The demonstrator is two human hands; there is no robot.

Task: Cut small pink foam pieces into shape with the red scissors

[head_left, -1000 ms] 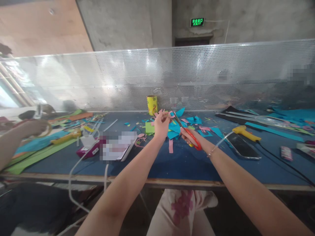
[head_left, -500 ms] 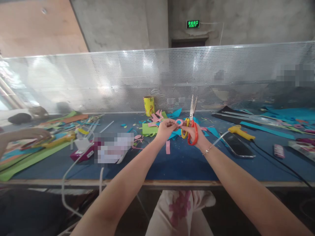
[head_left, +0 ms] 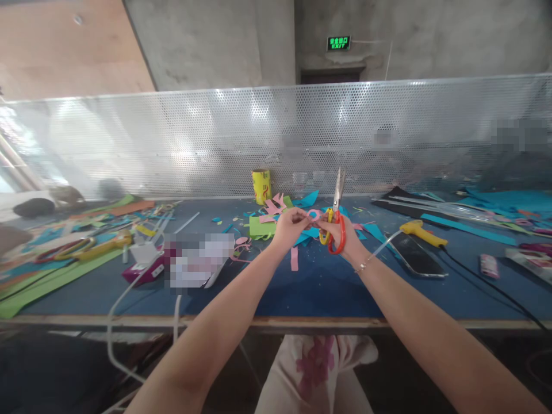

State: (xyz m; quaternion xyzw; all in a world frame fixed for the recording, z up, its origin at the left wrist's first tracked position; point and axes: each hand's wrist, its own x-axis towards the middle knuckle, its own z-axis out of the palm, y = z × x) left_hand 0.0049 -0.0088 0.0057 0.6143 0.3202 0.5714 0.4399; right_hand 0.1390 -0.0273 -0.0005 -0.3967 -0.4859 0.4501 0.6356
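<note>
Well forward, outstretched hands (head_left: 290, 227) meet at small pink piece (head_left: 318, 213)

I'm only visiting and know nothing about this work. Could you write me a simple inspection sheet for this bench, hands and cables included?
Surface: blue tabletop, strewn with cut paper.
Things in hand: pink paper ring; scissors with one red and one yellow handle, blades pointing away from the person.
Clutter: blue paper, green paper, pink strip; smartphone beside a yellow glue gun.
Hands: left hand pinches the ring; right hand holds the scissors, fingertips at the ring.
Cables: black cord from the glue gun; white cable over the front edge, near a purple power strip.
Surroundings: perforated metal screen behind; lit EXIT sign above.
</note>
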